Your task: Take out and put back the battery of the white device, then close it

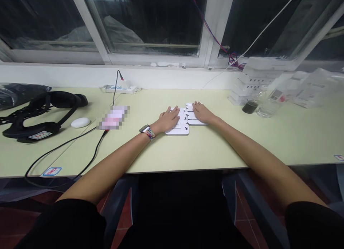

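From here, left grip [167,121] and right grip [202,112] rest flat, unclamped, white cards [180,131] beneath laid adjoining, evening-up seemingly left.

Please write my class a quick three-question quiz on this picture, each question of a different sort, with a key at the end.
1. True or false: the left hand and the right hand both rest on white pieces.

2. Multiple choice: which of these lies nearest the black headset?
A) the clear bottle
B) the white oval object
C) the power strip

3. Fill in the gap: the watch on the left wrist has a ______ strap.

Key: 1. True. 2. B. 3. Multicoloured.
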### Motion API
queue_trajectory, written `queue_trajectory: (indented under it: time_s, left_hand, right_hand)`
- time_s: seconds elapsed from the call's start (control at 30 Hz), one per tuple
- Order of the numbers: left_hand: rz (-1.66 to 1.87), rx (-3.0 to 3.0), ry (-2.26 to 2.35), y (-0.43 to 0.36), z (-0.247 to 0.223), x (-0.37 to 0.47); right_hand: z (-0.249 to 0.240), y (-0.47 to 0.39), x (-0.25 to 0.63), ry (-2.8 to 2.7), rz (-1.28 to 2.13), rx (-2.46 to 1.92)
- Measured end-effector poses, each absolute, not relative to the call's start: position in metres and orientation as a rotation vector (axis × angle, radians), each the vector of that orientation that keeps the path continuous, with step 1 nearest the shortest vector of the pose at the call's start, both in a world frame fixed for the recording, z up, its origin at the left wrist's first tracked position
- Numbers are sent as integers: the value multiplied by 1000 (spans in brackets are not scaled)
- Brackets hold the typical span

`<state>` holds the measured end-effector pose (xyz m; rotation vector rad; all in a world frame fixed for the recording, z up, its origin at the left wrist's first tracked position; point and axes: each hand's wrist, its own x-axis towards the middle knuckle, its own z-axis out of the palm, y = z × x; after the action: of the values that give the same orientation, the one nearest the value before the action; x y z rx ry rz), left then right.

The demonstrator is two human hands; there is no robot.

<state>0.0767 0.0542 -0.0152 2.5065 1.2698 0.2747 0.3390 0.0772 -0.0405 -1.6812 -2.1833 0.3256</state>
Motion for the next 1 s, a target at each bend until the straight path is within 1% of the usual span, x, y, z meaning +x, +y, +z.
queue_trajectory:
  time_s: [0.6, 1.0]
  left_hand:
    - [423, 2538, 1173, 61, -32, 73]
    - [502, 2574, 1171, 54, -31, 80]
  right_hand:
    - [-43, 32, 333, -2187, 278, -1665]
    - [-47, 28, 331, -2173, 218, -1660]
